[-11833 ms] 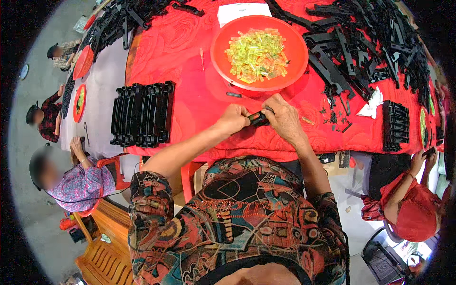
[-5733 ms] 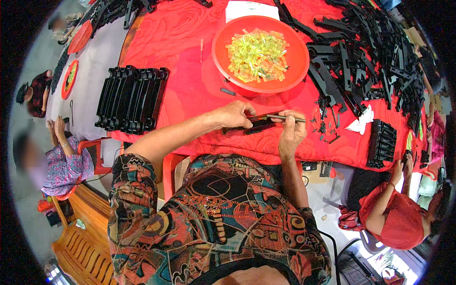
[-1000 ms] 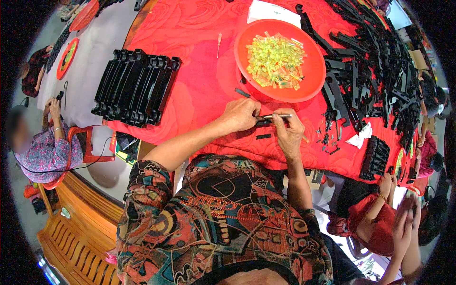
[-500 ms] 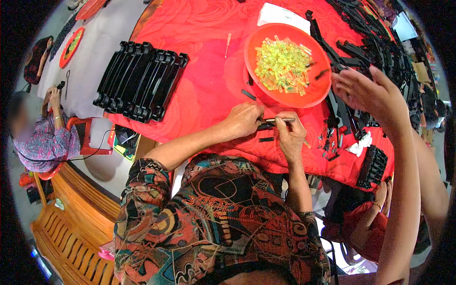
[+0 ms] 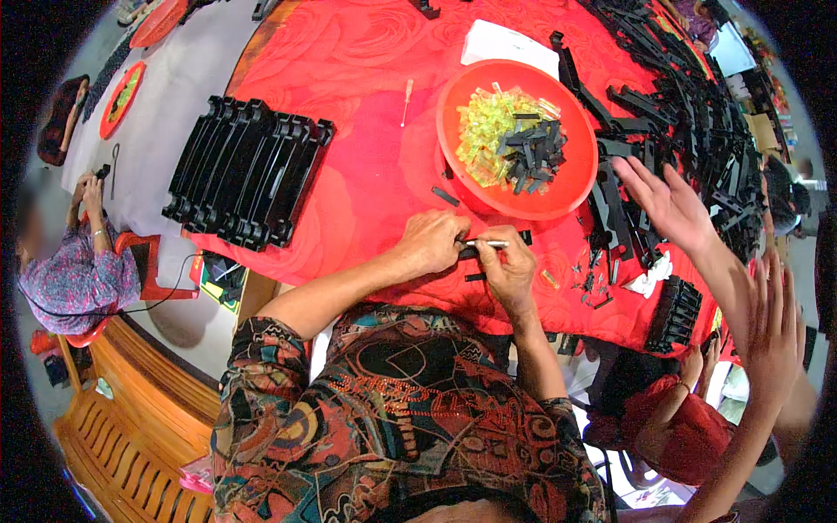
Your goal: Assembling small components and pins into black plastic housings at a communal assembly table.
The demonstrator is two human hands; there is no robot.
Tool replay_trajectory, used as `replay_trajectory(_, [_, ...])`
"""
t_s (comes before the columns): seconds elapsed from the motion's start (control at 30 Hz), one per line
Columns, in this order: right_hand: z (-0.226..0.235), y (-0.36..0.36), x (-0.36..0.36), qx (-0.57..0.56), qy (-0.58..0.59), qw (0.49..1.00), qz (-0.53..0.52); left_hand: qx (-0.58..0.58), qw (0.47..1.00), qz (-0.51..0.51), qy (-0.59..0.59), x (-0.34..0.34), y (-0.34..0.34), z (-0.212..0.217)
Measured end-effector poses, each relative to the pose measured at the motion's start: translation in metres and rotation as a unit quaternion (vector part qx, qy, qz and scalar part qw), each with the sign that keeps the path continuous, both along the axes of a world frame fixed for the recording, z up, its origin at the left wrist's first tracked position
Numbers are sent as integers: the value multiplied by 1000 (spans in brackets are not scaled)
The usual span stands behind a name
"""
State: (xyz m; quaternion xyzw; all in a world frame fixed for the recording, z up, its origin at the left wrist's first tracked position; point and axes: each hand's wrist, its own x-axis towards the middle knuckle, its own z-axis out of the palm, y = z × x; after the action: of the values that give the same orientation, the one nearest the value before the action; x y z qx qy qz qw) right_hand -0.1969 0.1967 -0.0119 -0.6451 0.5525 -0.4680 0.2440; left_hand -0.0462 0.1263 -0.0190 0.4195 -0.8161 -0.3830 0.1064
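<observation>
My left hand [image 5: 433, 244] is closed on a small black plastic piece [image 5: 467, 253] at the near edge of the red-covered table. Against that piece my right hand [image 5: 509, 264] pinches a slim, pen-like metal tool [image 5: 485, 243]. The exact kind of tool is too small to make out. Loose black strips [image 5: 445, 196] lie close to both hands. Just beyond is a red bowl [image 5: 571, 203] with clear yellow pieces [image 5: 479, 131] and a heap of small black pieces [image 5: 534, 152].
Another person's open hands [image 5: 667, 205] reach in from the right. Black racks [image 5: 248, 170] stand on the left, and a small screwdriver [image 5: 406, 103] lies beside them. Long black parts [image 5: 680, 131] pile up at the right, near a white box [image 5: 510, 48]. A co-worker [image 5: 83, 261] sits at left.
Many small black pieces now lie on the yellow ones in the bowl. The other person's hand has drawn back from the bowl, and a second one shows. My hands stay on the black piece.
</observation>
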Motion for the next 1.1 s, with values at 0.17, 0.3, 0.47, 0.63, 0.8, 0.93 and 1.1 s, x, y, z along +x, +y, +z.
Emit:
replay_trajectory(0.17, [-2, 1, 4, -19, 8, 1000, -1, 6, 1000, -22, 3, 0, 0, 0])
replay_trajectory(0.3, [-3, 1, 2, -16, 38, 999, -4, -13, 999, -40, 12, 2, 0, -7])
replay_trajectory(0.47, [-7, 6, -9, -4, -63, 998, -22, -55, 997, -24, 48, 6, 3, 0])
replay_trajectory(0.63, [14, 28, -50, -46, -231, 960, -149, -167, 982, -53, 76, 36, 5, 14])
replay_trajectory(0.8, [8, 55, -62, 34, -291, 945, -144, -223, 969, -48, 98, 44, 22, 0])
replay_trajectory(0.93, [-9, 68, -61, 209, -217, 936, -180, -190, 975, -65, 97, 43, 20, -12])
replay_trajectory(1.1, [-21, 68, -42, 63, 64, 978, -189, -195, 976, -75, 62, 49, 8, -3])
